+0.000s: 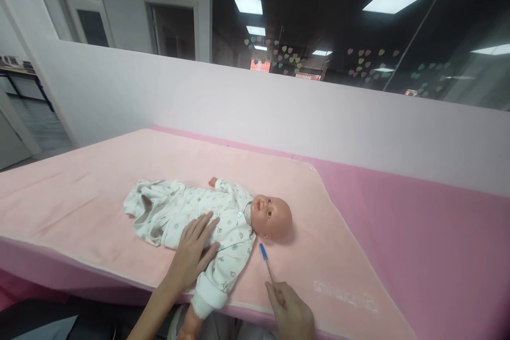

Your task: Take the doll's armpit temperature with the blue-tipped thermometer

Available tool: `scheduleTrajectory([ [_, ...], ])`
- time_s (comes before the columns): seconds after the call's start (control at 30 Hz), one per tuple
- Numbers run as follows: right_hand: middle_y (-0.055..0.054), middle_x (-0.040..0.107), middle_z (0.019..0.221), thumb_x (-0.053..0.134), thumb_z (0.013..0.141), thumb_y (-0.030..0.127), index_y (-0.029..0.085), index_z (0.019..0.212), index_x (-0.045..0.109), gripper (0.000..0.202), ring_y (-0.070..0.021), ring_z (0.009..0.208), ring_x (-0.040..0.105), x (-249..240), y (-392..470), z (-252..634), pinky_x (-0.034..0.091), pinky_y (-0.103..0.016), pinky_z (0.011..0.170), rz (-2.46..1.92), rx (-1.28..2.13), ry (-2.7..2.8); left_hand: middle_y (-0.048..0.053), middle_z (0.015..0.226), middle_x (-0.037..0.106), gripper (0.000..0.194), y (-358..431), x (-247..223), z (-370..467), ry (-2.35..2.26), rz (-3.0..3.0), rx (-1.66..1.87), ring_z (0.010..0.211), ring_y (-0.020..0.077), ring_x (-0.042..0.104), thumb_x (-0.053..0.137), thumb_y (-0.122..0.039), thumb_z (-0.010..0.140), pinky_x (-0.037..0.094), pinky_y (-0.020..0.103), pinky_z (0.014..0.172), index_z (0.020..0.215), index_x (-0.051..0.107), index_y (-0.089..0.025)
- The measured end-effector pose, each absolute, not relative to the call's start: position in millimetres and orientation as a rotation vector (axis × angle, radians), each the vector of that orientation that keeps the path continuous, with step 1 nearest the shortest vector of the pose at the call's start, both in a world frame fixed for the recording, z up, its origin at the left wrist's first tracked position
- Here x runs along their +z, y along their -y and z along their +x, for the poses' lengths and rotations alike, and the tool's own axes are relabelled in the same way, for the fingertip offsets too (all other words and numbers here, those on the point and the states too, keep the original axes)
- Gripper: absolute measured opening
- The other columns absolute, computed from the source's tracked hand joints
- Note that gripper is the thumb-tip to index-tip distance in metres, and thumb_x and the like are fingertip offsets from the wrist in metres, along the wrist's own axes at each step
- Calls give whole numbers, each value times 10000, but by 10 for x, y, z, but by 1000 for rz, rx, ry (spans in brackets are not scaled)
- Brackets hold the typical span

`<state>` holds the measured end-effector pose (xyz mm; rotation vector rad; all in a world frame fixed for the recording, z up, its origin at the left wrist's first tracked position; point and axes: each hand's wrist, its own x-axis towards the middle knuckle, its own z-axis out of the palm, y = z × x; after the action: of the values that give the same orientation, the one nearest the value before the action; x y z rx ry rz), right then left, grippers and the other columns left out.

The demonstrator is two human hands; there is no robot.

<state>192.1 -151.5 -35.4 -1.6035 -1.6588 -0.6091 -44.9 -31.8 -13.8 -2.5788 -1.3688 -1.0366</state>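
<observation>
A baby doll point(227, 216) in white printed clothes lies face up on a light pink mat point(99, 162), its bald head to the right and one arm hanging over the front edge. My left hand point(196, 247) rests on the doll's torso with its fingers spread. Between the thumb and fingers of my right hand point(290, 308) is a thin stick with a blue end point(263, 251). That blue end points away from me and lies just below the doll's head, apart from it.
The mat covers a darker pink surface point(438, 234). A white low wall point(279, 111) runs behind it, with a dark window above. Doorways and a desk are at the left. My legs are below the front edge.
</observation>
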Motion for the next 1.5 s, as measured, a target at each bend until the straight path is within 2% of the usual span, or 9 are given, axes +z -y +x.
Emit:
scheduleTrajectory([
  [0.17, 15, 513, 431, 287, 955, 334, 203, 603, 620, 502, -84, 375, 455, -578, 1422, 1899, 278, -211, 417, -1654, -745, 1643, 59, 1366, 416, 400, 333, -132, -470, 1337, -2580, -1194, 1259, 260, 342, 429, -322, 873, 308, 458, 1018, 1268, 443, -263],
  [0.33, 23, 481, 391, 240, 946, 417, 213, 534, 547, 553, -97, 342, 441, -679, 1362, 1870, 195, -241, 387, -1790, -684, 1560, 39, 1242, 516, 289, 258, 111, -300, 1330, -2580, -1423, 1177, 223, 424, 399, -294, 890, 364, 407, 974, 1134, 552, -274],
  [0.43, 28, 485, 393, 203, 945, 404, 224, 570, 543, 537, -107, 334, 453, -622, 1357, 1871, 169, -248, 379, -1899, -634, 1581, 33, 1260, 494, 274, 101, 295, -54, 1282, -2607, -1340, 1181, 232, 411, 399, -302, 893, 319, 443, 995, 1093, 587, -290],
  [0.53, 34, 515, 425, 267, 927, 363, 228, 610, 530, 434, -109, 360, 483, -465, 1346, 1889, 185, -226, 378, -2011, -489, 1660, 33, 1259, 492, 278, -73, 342, 138, 1291, -2646, -1283, 1171, 237, 418, 377, -311, 905, 263, 494, 1017, 1029, 624, -293],
  [0.73, 33, 587, 526, 399, 864, 322, 226, 651, 516, 262, -103, 416, 517, -200, 1240, 1856, 213, -192, 382, -2178, -208, 1562, 45, 1135, 575, 279, -214, 192, 52, 1336, -2911, -1377, 1073, 211, 493, 396, -316, 895, 375, 426, 951, 1047, 622, -258],
  [0.93, 1, 643, 637, 342, 866, 409, 238, 731, 567, 314, -129, 467, 565, -227, 1214, 1762, 263, -202, 383, -2135, -301, 1415, 50, 1109, 588, 201, -194, 229, -49, 1318, -3037, -1548, 1045, 218, 516, 478, -297, 844, 424, 400, 910, 903, 659, -233],
  [1.1, 4, 611, 580, 334, 859, 449, 241, 786, 602, 347, -124, 408, 531, -252, 1209, 1759, 284, -208, 369, -2092, -332, 1342, 34, 1010, 623, 181, -170, 279, -78, 1285, -3086, -1591, 1089, 215, 489, 446, -269, 854, 416, 371, 915, 870, 623, -232],
  [1.27, 8, 587, 573, 316, 871, 432, 229, 720, 597, 379, -115, 421, 526, -238, 1212, 1728, 297, -197, 383, -2123, -328, 1301, 28, 928, 624, 226, -135, 318, -94, 1373, -3125, -1582, 918, 203, 539, 382, -310, 882, 452, 329, 770, 894, 592, -226],
  [1.5, 13, 581, 568, 304, 885, 375, 231, 684, 605, 389, -101, 394, 468, -299, 1209, 1726, 252, -204, 378, -2142, -377, 1331, 40, 928, 630, 316, -123, 318, -28, 1325, -3072, -1435, 908, 207, 536, 313, -321, 918, 417, 393, 863, 981, 610, -233],
])
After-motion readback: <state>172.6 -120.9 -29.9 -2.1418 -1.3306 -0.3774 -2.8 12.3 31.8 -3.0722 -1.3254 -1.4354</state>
